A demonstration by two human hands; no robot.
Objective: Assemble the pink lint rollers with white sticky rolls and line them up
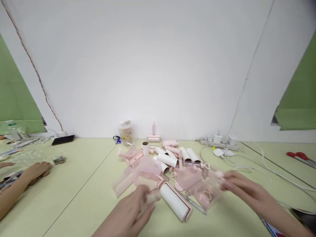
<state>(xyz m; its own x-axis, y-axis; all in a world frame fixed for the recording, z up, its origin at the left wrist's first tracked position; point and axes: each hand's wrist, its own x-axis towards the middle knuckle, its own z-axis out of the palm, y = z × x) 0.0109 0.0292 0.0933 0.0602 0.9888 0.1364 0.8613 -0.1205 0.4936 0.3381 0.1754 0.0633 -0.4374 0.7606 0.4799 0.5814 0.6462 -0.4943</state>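
My left hand is closed, thumb against fingers, at the near edge of a pile of pink and white lint roller parts. Something small and see-through shows at its fingertips, too blurred to name. My right hand pinches the corner of a clear plastic bag at the pile's right side; pink pieces show through it. Between my hands lies a white sticky roll in a pink holder. A silver pen rests just right of it. White paper tubes and pink handles lie behind.
A bagged cup and an upright pink lint roller stand by the wall. Chargers and white cables spread at right, with red scissors beyond. At left, another person's hands work near a black phone.
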